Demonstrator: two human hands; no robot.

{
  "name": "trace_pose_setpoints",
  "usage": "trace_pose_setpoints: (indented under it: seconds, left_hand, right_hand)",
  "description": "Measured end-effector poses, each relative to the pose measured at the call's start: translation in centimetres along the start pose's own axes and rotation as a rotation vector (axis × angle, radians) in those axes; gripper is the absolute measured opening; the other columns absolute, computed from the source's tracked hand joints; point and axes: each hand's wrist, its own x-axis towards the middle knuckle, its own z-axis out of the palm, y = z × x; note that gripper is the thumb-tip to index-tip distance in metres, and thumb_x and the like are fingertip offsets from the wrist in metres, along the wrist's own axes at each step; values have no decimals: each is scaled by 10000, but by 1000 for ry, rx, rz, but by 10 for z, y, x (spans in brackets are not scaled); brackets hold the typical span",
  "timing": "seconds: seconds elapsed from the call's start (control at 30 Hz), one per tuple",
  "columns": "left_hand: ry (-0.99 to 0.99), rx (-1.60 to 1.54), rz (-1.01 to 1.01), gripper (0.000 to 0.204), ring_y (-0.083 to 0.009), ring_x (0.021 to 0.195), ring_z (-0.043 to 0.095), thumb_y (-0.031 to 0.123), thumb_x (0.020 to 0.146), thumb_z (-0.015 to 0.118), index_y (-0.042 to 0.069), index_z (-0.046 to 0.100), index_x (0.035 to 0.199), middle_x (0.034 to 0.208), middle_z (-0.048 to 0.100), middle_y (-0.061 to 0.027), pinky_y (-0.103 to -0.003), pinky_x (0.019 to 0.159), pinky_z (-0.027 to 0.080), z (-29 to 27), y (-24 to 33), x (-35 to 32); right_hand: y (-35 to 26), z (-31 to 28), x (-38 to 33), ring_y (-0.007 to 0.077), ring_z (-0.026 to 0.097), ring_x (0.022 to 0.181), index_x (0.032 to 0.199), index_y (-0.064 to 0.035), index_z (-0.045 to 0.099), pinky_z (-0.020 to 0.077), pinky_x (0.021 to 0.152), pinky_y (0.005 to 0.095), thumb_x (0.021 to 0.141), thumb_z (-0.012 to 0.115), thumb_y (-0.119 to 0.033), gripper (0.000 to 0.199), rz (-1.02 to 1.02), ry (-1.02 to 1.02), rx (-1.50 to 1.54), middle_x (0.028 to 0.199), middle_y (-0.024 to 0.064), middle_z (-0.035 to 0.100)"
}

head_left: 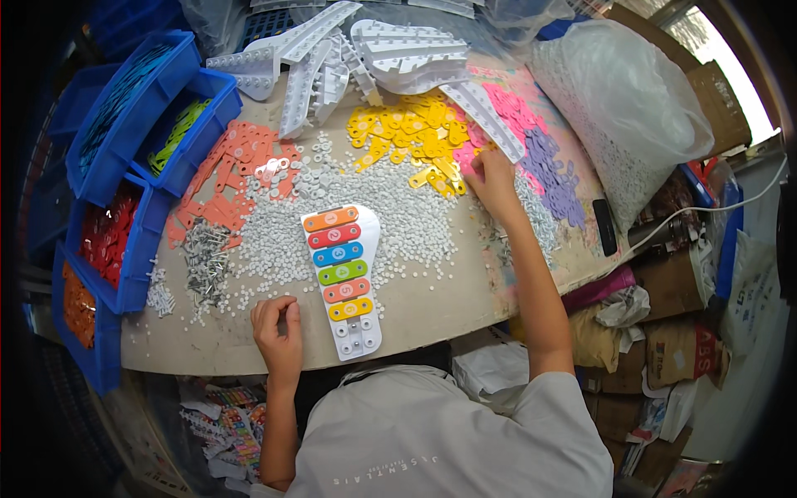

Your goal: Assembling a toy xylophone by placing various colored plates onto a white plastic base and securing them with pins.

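A white toy xylophone base [366, 249] lies on the table in front of me, crossed by several coloured bars: orange, red, blue, green, coral and yellow. At its near end, bare white posts [355, 335] show. Left of this end rests my left hand [278, 330], its fingers curled; whatever is inside them is hidden. My right hand [495, 178] reaches farther out, fingers pinched down at the edge of the pink bars [471, 149] and beside the yellow bars [422, 124]. What its fingertips hold cannot be made out.
Small white washers [332, 191] spread over the table, with screws [207, 253] at left. Coral bars [232, 166] and purple bars [554, 178] flank them. White bases [411, 54] pile up behind. Blue bins [141, 241] stand left, a plastic sack [610, 108] right, near a dark phone-like object [604, 227].
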Motion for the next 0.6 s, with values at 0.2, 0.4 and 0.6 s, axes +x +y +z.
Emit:
trace_pose_setpoints:
  seconds: [0.2,0.4,0.6]
  left_hand:
    - [11,-29,4,45,-267,814,565,2,877,677,20,669,917,829,614,-96,-365,772,444,-6,9,-4]
    - [-71,-207,12,51,-259,796,574,0,859,690,18,676,905,823,628,-96,-365,770,439,-13,47,-2]
    - [-368,-427,-33,76,-240,779,570,54,858,718,11,656,870,800,629,-78,-348,760,430,-11,68,-5]
  right_hand:
    - [-46,-9,-28,305,574,973,875,-48,624,414,841,432,814,740,-99,140,-176,291,107,1013,111,625]
    - [-136,-15,-121,182,535,927,918,-160,753,389,785,344,643,809,-56,299,-752,600,105,994,-28,576]
    - [-186,-12,-164,155,497,843,928,-164,760,347,714,316,639,811,-114,298,-880,456,303,926,-41,525]
